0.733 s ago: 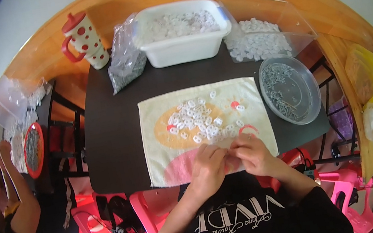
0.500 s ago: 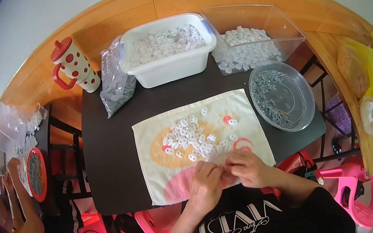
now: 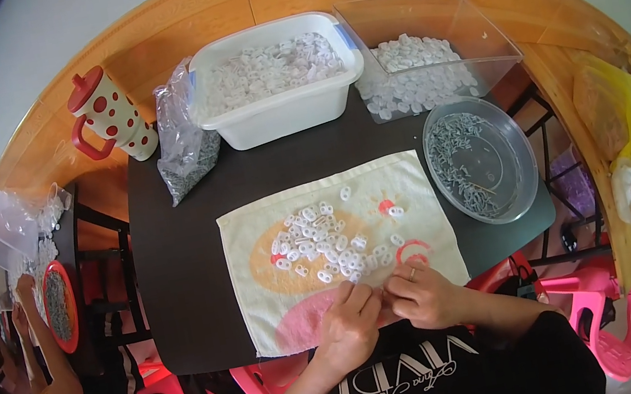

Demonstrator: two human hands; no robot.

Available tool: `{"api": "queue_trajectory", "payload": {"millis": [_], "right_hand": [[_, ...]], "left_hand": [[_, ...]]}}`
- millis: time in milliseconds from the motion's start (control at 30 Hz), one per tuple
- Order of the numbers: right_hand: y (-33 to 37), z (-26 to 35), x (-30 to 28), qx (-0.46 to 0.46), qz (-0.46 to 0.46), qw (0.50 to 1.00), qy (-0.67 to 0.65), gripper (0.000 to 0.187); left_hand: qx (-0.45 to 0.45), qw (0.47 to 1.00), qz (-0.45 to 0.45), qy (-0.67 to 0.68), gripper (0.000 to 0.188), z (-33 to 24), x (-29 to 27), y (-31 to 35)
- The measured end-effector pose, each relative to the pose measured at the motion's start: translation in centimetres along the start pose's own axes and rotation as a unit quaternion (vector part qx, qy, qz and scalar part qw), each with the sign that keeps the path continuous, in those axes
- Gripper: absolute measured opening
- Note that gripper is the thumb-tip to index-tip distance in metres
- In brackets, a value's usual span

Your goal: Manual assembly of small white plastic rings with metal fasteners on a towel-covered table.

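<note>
My left hand point(image 3: 349, 322) and my right hand point(image 3: 422, 294) meet over the front edge of a cream towel point(image 3: 253, 226). Fingers on both are closed in a pinch, fingertips nearly touching; whatever they hold is too small or hidden to make out. Just beyond my knuckles lies a loose pile of small white plastic pieces with two holes point(image 3: 318, 234), some of them scattered singly toward the right. To the right of the towel stands a round clear tub point(image 3: 508, 163) with small grey pieces, probably screws or pins, heaped along its left side.
At the back are a white bin point(image 3: 281, 121) of small clear-white parts, a tilted clear box point(image 3: 471, 72) with white pieces, a plastic bag point(image 3: 184, 148) of grey bits and a red-spotted tumbler point(image 3: 114, 118). Co-workers sit left and right; a red tray point(image 3: 71, 312) is at left.
The whole view has shifted slightly, with the table things appearing a little further left and tilted. My hands stay together in the same pinch at the towel's front edge.
</note>
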State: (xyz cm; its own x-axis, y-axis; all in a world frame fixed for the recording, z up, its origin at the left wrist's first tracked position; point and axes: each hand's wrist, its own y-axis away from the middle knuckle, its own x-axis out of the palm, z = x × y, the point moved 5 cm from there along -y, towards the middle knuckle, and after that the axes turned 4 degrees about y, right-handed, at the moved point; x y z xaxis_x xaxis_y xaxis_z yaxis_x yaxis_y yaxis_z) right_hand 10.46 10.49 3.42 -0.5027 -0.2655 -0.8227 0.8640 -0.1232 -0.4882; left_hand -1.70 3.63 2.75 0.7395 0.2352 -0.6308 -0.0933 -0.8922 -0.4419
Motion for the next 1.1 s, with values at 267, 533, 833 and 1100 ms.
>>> {"api": "queue_trajectory", "payload": {"millis": [267, 533, 833, 1100], "right_hand": [[-2.0, -3.2, -7.4, 0.003, -0.170, 0.985, 0.041, 0.018], [-10.0, -10.6, -14.6, 0.144, -0.258, 0.946, 0.133, 0.009], [-4.0, -7.6, -0.7, 0.227, 0.095, 0.941, 0.233, 0.045], [-7.3, -5.4, -0.1, 0.144, 0.078, 0.976, 0.143, 0.040]], "left_hand": [[-0.032, 0.996, -0.079, 0.017, 0.026, -0.1, -0.1, 0.0], [-0.003, 0.996, -0.087, -0.033, 0.031, -0.7, -1.4, 1.9], [-0.215, 0.941, -0.100, -0.239, 0.051, 3.1, -7.9, 4.4], [-0.230, 0.933, -0.080, -0.266, 0.057, 4.1, -7.0, 4.6]]}}
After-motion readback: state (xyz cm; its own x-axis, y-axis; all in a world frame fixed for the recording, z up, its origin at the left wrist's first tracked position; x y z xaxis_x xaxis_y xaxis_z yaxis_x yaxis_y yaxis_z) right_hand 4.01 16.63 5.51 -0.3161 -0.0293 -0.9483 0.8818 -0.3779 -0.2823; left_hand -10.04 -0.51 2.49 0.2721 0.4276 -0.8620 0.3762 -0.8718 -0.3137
